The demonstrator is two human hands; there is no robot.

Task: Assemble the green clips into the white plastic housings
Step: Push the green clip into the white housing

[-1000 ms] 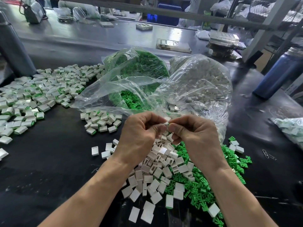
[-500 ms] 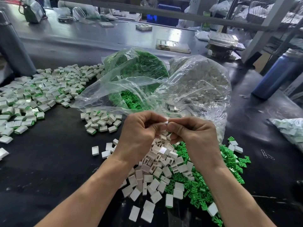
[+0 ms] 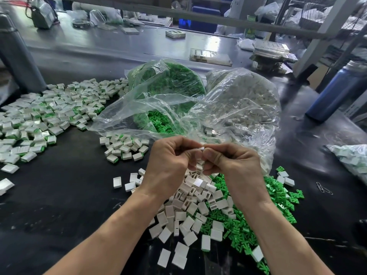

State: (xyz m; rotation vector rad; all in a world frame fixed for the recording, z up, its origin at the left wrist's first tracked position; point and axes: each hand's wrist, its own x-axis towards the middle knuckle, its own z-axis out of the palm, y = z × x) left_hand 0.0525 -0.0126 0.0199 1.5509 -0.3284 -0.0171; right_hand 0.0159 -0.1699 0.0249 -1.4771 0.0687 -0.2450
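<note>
My left hand (image 3: pixel 168 161) and my right hand (image 3: pixel 232 161) meet fingertip to fingertip above the table. Together they pinch one small white housing (image 3: pixel 200 149); any green clip in it is hidden by my fingers. Below them lies a heap of loose white housings (image 3: pixel 188 211) with a heap of loose green clips (image 3: pixel 256 221) to its right. A clear bag of green clips (image 3: pixel 168 84) and a clear bag of white housings (image 3: pixel 244 102) lie open behind my hands.
Assembled white-and-green pieces form a small group (image 3: pixel 124 146) left of my hands and a wide spread (image 3: pixel 45 116) at the far left. A blue bottle (image 3: pixel 337 90) stands at the right, a grey post (image 3: pixel 17 56) at the left. Paper clips (image 3: pixel 323 188) lie on the black mat.
Both hands stay together in the same spot, with small finger shifts on the housing. The green speck seen between the fingertips a second ago no longer shows.
</note>
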